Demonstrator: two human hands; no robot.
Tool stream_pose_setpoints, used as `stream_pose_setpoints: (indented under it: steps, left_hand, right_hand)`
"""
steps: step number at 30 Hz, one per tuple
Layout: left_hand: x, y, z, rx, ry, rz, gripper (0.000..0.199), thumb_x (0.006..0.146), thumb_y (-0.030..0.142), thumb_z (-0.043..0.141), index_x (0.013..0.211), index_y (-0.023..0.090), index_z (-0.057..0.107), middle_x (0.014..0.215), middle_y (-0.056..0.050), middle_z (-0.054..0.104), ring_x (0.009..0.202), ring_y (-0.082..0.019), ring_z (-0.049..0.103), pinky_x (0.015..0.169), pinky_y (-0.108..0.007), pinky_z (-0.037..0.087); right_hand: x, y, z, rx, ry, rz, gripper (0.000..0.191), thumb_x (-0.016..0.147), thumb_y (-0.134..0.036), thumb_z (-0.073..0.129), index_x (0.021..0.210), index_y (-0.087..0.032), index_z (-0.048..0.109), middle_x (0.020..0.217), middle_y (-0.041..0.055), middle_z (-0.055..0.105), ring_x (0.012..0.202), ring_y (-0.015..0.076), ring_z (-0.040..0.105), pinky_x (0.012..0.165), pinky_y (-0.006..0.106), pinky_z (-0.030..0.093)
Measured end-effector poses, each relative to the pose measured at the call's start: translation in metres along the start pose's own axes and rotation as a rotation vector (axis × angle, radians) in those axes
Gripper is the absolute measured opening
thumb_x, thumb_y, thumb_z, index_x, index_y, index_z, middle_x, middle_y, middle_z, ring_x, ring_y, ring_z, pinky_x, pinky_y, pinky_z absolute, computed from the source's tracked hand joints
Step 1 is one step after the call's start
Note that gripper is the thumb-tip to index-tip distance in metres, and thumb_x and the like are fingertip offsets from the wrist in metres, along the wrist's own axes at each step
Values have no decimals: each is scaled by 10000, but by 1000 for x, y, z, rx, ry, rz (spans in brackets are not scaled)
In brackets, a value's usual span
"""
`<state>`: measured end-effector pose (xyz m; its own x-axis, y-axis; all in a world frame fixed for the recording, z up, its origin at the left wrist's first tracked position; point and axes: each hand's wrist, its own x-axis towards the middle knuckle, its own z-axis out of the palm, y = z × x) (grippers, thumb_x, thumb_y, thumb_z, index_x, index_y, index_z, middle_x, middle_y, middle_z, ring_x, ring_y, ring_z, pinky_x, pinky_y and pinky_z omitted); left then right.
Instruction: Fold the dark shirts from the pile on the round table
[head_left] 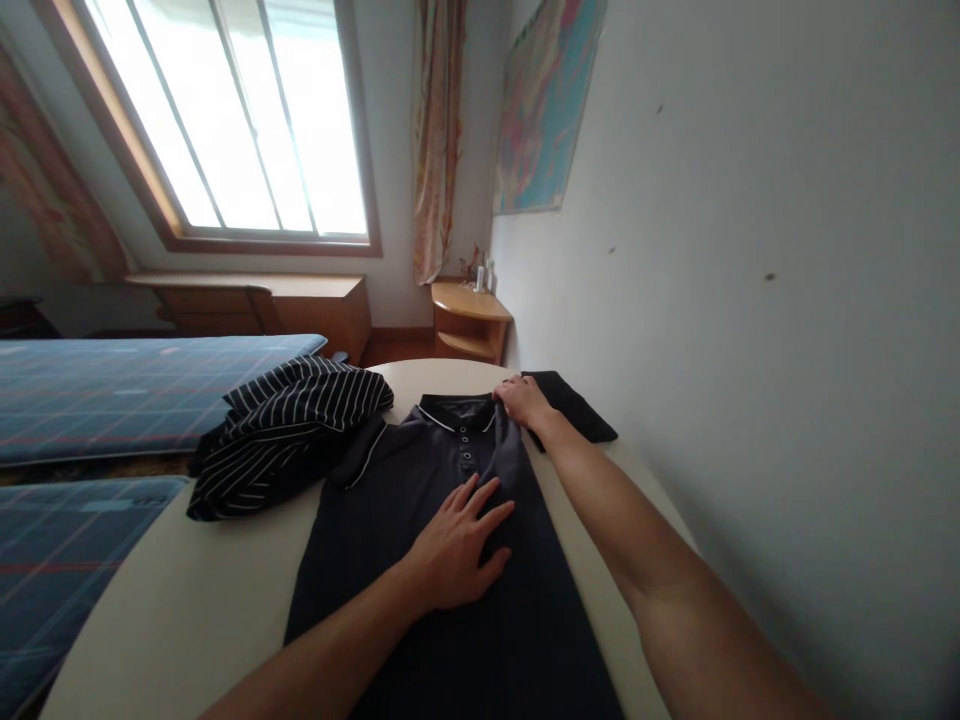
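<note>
Corner stand (465, 298) w/ small white items (480, 279) on top, can't make out its inside. Dk polo (525, 600) lies front-up on table (217, 590), btns (464, 440) down placket, white-trimmed collar (435, 409), R side tucked in; L hand (459, 552) flat on it, fingers wide, R hand (521, 400) pinching cloth by collar.

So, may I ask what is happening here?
A person has a dark polo shirt spread on a round cream table. The left hand lies on its front; the right hand seems to grip fabric beside its black collar. A bunched, black, white-striped garment lies on the left, and black cloth beside the right hand.
</note>
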<state>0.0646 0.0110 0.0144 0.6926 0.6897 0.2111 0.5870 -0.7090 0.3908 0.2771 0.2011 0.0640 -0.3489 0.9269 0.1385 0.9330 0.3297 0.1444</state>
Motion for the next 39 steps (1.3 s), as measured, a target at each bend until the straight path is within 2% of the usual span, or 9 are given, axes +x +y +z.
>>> stream_pose_setpoints:
  steps: [5, 9, 13, 15, 20, 24, 27, 31, 39]
  left_hand:
    - [6, -6, 6, 34, 215, -155, 400, 940, 298, 534, 1330, 258, 613, 1498, -92, 474, 1383, -313, 421, 1143, -519, 376]
    - [12, -11, 8, 5, 246, -209, 371, 957, 288, 501, 1291, 212, 646, 1371, -97, 584, 1303, -288, 487, 1123, -473, 411]
    - [13, -13, 8, -41, 261, -194, 383, 953, 237, 481, 1300, 188, 636, 1300, -91, 618, 1246, -259, 522, 1107, -433, 432]
    - [13, -13, 8, -44, 266, -185, 374, 955, 236, 480, 1288, 203, 647, 1290, -85, 619, 1233, -254, 528, 1098, -427, 440]
    - [14, -15, 10, -11, 242, -196, 383, 964, 235, 453, 1295, 204, 643, 1284, -87, 620, 1218, -262, 531, 1079, -430, 451]
    - [13, -14, 8, 17, 221, -204, 414, 974, 236, 424, 1334, 152, 610, 1292, -118, 609, 1216, -258, 536, 1084, -412, 445]
    - [10, -10, 6, 50, 202, -197, 445, 978, 280, 452, 1399, 179, 556, 1389, -124, 551, 1294, -272, 500, 1111, -437, 414]
    - [7, -7, 5, 93, 120, -144, 491, 997, 383, 465, 1477, 280, 467, 1569, -94, 387, 1463, -302, 316, 1172, -512, 311]
    - [8, -9, 9, 111, 68, -156, 518, 999, 367, 438, 1481, 182, 455, 1581, -103, 376, 1486, -274, 279, 1205, -485, 263]
  right_hand:
    - [4, 6, 3, 41, -29, 10, 336, 872, -125, 546, 1153, -222, 703, 1234, 98, 686, 1198, 289, 535, 992, 403, 410]
    - [7, 12, -6, 74, 15, 5, 331, 921, -111, 489, 1137, -233, 708, 1227, 73, 686, 1170, 254, 554, 986, 352, 425]
    - [6, 11, -10, 188, 152, -22, 313, 957, -114, 449, 1132, -205, 691, 1215, 73, 679, 1123, 214, 590, 1001, 306, 421]
    - [6, 8, -7, 238, 160, -24, 320, 961, -109, 436, 1141, -203, 683, 1226, 74, 666, 1103, 201, 609, 985, 287, 433]
    - [4, 1, 7, 292, 46, 62, 394, 950, -82, 444, 1287, -202, 610, 1312, 84, 617, 1111, 169, 619, 966, 245, 449]
    - [0, 3, 14, 263, 37, 170, 444, 931, -80, 467, 1347, -194, 574, 1385, 102, 582, 1213, 180, 570, 1024, 254, 421]
    - [-4, 9, 14, 223, 31, 322, 387, 942, -125, 449, 1283, -142, 630, 1316, 181, 624, 1202, 257, 588, 994, 342, 453]
    - [-6, 19, 12, 225, -52, 435, 283, 923, -219, 520, 1080, -154, 747, 1106, 175, 729, 1068, 257, 676, 893, 314, 496]
    - [-5, 13, 11, 259, -138, 438, 362, 882, -463, 606, 1023, -176, 775, 1075, 164, 742, 1020, 253, 696, 845, 294, 518]
